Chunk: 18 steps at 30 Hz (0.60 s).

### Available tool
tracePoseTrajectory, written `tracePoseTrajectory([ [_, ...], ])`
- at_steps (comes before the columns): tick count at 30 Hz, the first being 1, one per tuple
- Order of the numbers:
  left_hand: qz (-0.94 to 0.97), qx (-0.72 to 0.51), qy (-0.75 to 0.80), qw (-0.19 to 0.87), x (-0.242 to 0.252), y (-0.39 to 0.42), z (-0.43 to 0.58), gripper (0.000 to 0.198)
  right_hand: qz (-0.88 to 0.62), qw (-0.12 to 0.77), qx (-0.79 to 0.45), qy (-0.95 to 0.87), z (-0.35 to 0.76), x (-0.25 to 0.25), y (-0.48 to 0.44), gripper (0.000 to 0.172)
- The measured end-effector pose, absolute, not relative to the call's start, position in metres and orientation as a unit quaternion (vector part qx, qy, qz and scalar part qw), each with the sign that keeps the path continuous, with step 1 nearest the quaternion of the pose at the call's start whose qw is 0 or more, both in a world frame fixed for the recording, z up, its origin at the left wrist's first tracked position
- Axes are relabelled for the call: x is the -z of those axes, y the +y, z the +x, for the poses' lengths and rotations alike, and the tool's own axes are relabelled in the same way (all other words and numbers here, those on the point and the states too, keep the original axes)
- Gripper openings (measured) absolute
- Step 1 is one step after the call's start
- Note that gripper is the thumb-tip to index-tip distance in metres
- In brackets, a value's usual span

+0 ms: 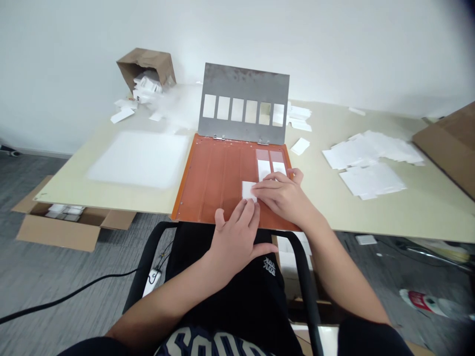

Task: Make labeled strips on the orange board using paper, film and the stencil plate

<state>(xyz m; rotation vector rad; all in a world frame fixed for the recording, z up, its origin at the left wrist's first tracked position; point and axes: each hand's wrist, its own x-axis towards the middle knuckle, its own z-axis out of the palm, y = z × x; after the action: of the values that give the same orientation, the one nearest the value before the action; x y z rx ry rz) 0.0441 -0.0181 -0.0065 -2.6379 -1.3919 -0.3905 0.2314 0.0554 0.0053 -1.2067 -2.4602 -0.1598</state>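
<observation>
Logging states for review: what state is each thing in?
Grey windowed plate: swung open
Orange board: lying flat
White card: flat on the orange board
Left hand: fingers at the card's near edge
Right hand: fingertips on the card
Table box: open, papers spilling out
Floor box: open

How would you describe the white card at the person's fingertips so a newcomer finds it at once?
On the table, find the orange board hinged to a grey plate. Near the board's middle, a white card lies where the left hand and right hand meet. It is the leftmost white card on the board, nearer the person than the two cards showing to its right.
</observation>
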Motion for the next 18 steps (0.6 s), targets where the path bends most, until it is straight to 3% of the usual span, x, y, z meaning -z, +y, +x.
tracePoseTrajectory([
  [18, -0.876, 0.117, -0.465, 0.044, 0.0050, -0.0179, 0.0449, 0.084, -0.431, 0.161, 0.090, -0.883, 0.2281, -0.0088, 0.0538, 0.029],
])
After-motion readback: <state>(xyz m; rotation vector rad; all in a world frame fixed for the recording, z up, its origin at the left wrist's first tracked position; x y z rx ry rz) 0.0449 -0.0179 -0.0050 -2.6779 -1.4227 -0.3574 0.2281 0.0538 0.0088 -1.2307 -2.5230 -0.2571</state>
